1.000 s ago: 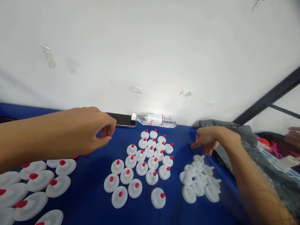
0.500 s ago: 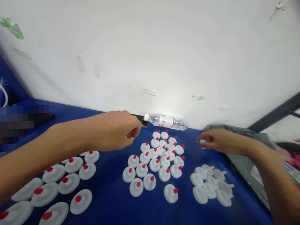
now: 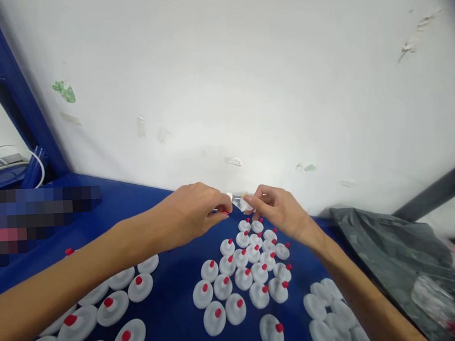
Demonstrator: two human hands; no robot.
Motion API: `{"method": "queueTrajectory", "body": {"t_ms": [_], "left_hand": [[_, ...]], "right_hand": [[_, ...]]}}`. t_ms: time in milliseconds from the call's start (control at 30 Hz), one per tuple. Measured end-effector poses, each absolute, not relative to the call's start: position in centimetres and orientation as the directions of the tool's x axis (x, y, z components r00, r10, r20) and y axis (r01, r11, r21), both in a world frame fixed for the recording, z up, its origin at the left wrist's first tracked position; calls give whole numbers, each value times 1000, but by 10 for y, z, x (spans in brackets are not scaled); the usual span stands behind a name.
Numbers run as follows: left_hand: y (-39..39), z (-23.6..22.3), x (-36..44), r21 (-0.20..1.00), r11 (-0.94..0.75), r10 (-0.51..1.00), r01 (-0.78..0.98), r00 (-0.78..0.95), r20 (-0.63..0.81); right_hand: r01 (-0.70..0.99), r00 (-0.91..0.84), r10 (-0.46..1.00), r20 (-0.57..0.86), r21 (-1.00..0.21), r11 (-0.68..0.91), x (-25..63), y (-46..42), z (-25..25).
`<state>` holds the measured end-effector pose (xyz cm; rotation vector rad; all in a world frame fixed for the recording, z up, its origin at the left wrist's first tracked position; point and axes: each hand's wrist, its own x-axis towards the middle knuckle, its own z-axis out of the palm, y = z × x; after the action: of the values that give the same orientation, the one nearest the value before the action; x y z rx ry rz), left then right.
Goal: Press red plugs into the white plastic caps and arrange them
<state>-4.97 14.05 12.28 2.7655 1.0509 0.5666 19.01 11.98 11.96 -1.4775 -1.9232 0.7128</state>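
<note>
The left hand (image 3: pixel 193 209) pinches a small red piece (image 3: pixel 225 212); the right hand (image 3: pixel 278 208) has its fingers drawn in, though what they grip I cannot tell. The two, well apart a moment ago, have come close together, so the work sits at one spot before the bottle (image 3: pixel 237 199) at twelve o'clock. On the table (image 3: pixel 173 303), red-tipped discs (image 3: pixel 242 280) lie at six o'clock, larger ones (image 3: pixel 113 308) at eight, plain discs (image 3: pixel 338 326) between four and five

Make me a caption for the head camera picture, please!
Left hand pinching a small red piece, right hand close by, over a blue table with red-tipped white discs.
</note>
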Motion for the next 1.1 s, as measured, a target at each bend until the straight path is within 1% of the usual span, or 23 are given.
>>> {"method": "queueTrajectory", "body": {"t_ms": [100,200,400,567,767,867,1000,1100], "left_hand": [[136,124,-45,264,-743,668,615,668,327],[131,124,-40,285,-740,672,609,652,352],[129,119,-39,322,-750,659,577,612,437],[132,115,-42,323,-756,649,569,589,481],[136,110,-41,341,-757,647,557,570,506],[136,111,-41,380,-741,666,553,536,520],[134,114,-41,445,-696,712,563,459,531],[131,115,-41,449,-686,720,572,447,531]], "right_hand": [[600,-167,978,122,-775,199,185,116,114],[585,-180,974,139,-781,219,181,111,114],[618,-227,959,167,-736,275,175,108,115],[646,-202,961,189,-712,275,175,107,116],[560,-234,956,174,-780,279,175,110,110],[529,-263,949,174,-797,293,173,108,109],[525,-266,937,227,-781,338,173,106,113],[441,-275,931,242,-828,345,174,107,116]]}}
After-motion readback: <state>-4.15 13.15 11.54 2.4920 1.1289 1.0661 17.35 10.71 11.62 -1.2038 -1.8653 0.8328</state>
